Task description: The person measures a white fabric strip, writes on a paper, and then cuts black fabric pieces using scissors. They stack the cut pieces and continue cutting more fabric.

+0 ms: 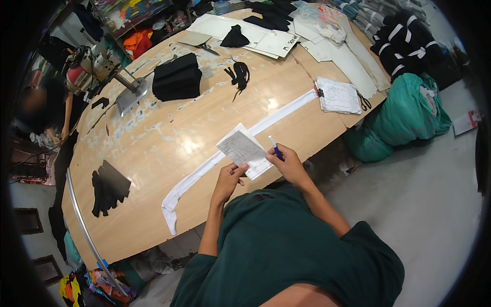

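Paper sheets (236, 147) are being held above the near part of a broad wooden table (146, 151), whose smooth, pale top is filling most of the view and showing whitish, scuffed patches toward its far side. Grey floor (440, 171) is spreading along the right, where a bulging green sack (404, 123) is sitting just beside the table, its skin wrinkling, with dark rolls bound in white bands lying behind it. Stiff white flat pieces (266, 40) are overlapping at the far end, while a red-and-metal machine (97, 69) is standing on a flat plate at the left, near a person (43, 110) (partly blurred) who is reaching low. A long, soft white strip (284, 112) is crossing the table diagonally, passing behind the sheets and bending at its near end. Matte black cloth (176, 78) is lying as a rough rectangle, and black strips (110, 187) are fanning out at the left. Thin and slightly rumpled, the printed sheets are tilting between both hands: the left hand (228, 180) is clamping their lower-left edge, thumb on top, and the right hand (287, 166) is closing around a slim blue pen (276, 148) with a white tip, its fingertips meeting the sheets' right edge.
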Action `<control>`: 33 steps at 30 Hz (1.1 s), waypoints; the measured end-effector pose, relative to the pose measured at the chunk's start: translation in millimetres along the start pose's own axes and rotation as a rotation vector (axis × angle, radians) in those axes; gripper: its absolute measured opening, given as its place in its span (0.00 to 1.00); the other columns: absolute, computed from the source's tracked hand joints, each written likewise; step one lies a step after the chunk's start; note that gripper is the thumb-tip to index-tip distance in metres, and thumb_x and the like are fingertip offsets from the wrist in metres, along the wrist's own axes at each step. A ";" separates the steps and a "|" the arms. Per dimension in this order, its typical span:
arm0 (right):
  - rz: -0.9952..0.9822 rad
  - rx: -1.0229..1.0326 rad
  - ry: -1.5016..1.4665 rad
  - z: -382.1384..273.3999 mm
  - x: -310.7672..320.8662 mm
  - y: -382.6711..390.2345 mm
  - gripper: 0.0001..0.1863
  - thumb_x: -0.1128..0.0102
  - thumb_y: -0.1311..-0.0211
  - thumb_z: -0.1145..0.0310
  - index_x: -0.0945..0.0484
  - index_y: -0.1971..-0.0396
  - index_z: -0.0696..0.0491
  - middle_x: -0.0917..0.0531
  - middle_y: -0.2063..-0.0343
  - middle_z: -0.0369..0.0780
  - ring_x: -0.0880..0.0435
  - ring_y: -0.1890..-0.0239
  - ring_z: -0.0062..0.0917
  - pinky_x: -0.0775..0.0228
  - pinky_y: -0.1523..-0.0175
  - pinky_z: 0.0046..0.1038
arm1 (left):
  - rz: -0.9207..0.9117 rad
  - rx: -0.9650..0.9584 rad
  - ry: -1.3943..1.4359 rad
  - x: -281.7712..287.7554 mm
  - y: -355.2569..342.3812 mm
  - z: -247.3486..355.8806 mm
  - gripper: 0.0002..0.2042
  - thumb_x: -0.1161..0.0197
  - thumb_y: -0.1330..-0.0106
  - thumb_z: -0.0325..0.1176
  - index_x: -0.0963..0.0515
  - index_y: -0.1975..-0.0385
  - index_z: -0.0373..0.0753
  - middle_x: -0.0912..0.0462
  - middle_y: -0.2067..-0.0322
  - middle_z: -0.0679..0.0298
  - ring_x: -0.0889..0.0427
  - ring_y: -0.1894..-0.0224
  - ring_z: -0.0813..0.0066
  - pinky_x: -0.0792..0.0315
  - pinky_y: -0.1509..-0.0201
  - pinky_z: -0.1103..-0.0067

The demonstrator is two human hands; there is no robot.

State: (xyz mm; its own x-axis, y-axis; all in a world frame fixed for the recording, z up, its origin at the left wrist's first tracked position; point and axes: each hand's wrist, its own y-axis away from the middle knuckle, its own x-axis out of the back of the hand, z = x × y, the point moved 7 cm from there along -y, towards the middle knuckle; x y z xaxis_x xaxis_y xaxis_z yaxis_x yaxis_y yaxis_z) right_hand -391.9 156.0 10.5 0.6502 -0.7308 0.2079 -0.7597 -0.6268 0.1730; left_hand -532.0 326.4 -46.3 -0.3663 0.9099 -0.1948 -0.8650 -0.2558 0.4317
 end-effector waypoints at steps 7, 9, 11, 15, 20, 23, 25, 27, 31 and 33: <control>0.081 -0.031 0.032 13.0 16.8 17.5 0.09 0.32 0.25 0.67 0.17 0.58 0.59 0.17 0.69 0.36 0.22 0.65 0.20 0.27 0.56 0.27 | -0.210 0.096 -0.085 -27.6 10.4 -7.9 0.20 0.33 0.22 0.44 0.16 0.44 0.32 0.07 0.56 0.57 0.08 0.52 0.70 0.22 0.57 0.78; 0.114 -0.018 0.052 17.1 23.2 21.1 0.09 0.32 0.25 0.68 0.17 0.58 0.59 0.17 0.68 0.36 0.21 0.64 0.20 0.27 0.55 0.27 | -0.230 0.104 -0.132 -29.8 5.0 -12.4 0.20 0.34 0.21 0.45 0.16 0.45 0.32 0.07 0.55 0.55 0.08 0.52 0.70 0.21 0.56 0.77; 0.130 -0.031 0.068 18.2 27.7 22.6 0.09 0.32 0.26 0.68 0.17 0.59 0.59 0.17 0.68 0.37 0.21 0.63 0.20 0.27 0.54 0.28 | -0.243 0.104 -0.149 -30.5 -0.5 -15.3 0.20 0.36 0.19 0.45 0.16 0.46 0.32 0.07 0.55 0.54 0.08 0.52 0.69 0.20 0.54 0.76; 0.305 -0.065 0.264 1.2 49.1 29.1 0.06 0.33 0.27 0.70 0.18 0.60 0.57 0.17 0.69 0.40 0.19 0.67 0.25 0.26 0.60 0.31 | -0.135 -0.025 -0.275 -26.7 -3.9 -7.4 0.23 0.44 0.15 0.48 0.21 0.36 0.33 0.11 0.45 0.52 0.10 0.47 0.66 0.17 0.46 0.72; 0.439 0.434 0.748 -48.9 22.4 47.7 0.06 0.34 0.34 0.74 0.19 0.58 0.53 0.18 0.60 0.45 0.15 0.59 0.44 0.22 0.58 0.44 | -0.054 -0.110 -0.012 -32.8 -1.8 -3.7 0.27 0.46 0.14 0.50 0.29 0.29 0.33 0.16 0.39 0.51 0.14 0.41 0.65 0.18 0.40 0.69; 0.208 0.513 0.796 -43.1 -22.7 48.8 0.07 0.34 0.36 0.73 0.18 0.58 0.53 0.18 0.60 0.43 0.15 0.58 0.40 0.20 0.58 0.43 | -0.069 0.006 0.344 -41.9 -7.0 -12.6 0.28 0.45 0.14 0.50 0.31 0.29 0.33 0.16 0.40 0.52 0.14 0.42 0.66 0.19 0.38 0.69; 0.088 0.515 0.793 -36.0 -40.0 48.5 0.08 0.34 0.36 0.71 0.17 0.57 0.52 0.18 0.58 0.42 0.15 0.57 0.39 0.20 0.58 0.41 | -0.041 0.025 0.383 -40.6 -13.4 -13.8 0.29 0.43 0.15 0.51 0.32 0.28 0.33 0.17 0.39 0.52 0.14 0.44 0.70 0.18 0.38 0.70; -0.022 0.452 0.769 -25.7 -48.9 46.3 0.09 0.32 0.34 0.69 0.16 0.55 0.52 0.18 0.57 0.42 0.14 0.55 0.38 0.20 0.57 0.40 | -0.024 0.021 0.356 -34.3 -18.0 -14.9 0.27 0.42 0.16 0.50 0.28 0.31 0.32 0.16 0.40 0.55 0.13 0.44 0.71 0.18 0.38 0.70; 0.014 0.420 0.519 -17.7 -30.6 36.2 0.14 0.29 0.31 0.63 0.13 0.50 0.53 0.17 0.55 0.42 0.13 0.53 0.38 0.20 0.55 0.37 | 0.015 0.002 0.288 -16.8 -20.8 -21.0 0.24 0.39 0.17 0.48 0.23 0.36 0.32 0.13 0.44 0.58 0.13 0.46 0.71 0.18 0.40 0.71; 0.238 0.345 0.385 -11.5 -8.8 27.8 0.16 0.28 0.29 0.60 0.12 0.48 0.52 0.16 0.53 0.41 0.12 0.52 0.38 0.20 0.53 0.35 | 0.040 0.004 0.268 -8.7 -20.4 -23.4 0.22 0.39 0.17 0.45 0.24 0.35 0.32 0.14 0.42 0.57 0.14 0.42 0.68 0.19 0.38 0.67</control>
State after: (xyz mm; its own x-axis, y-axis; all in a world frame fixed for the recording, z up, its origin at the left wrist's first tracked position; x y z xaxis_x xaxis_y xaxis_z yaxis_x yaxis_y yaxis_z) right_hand -418.7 148.1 24.5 0.3638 -0.7521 0.5495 -0.7979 -0.5560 -0.2329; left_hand -519.2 316.0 -74.1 -0.4785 0.7801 -0.4031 -0.8467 -0.2882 0.4472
